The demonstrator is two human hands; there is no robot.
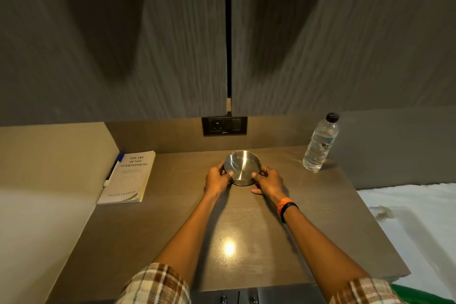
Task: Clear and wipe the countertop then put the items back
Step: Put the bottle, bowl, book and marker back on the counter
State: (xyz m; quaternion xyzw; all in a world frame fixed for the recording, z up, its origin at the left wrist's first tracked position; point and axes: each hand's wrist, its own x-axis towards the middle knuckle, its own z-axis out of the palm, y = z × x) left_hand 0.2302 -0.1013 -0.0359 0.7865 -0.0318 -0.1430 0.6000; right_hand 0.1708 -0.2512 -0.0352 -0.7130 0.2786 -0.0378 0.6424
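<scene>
A round steel ashtray (242, 165) stands near the back middle of the brown countertop (229, 224). My left hand (218, 179) grips its left rim and my right hand (269, 181) grips its right rim, thumbs on the near edge. A white paperback book (128, 177) lies flat at the back left, with a white marker with a blue cap (113, 170) beside it against the side wall. A clear plastic water bottle (320, 143) with a dark cap stands upright at the back right.
A black socket and switch plate (224, 125) is set in the back wall under two grey cabinet doors. A white bed sheet (414, 224) lies to the right of the counter. Drawer fronts (246, 297) show under the counter's front edge.
</scene>
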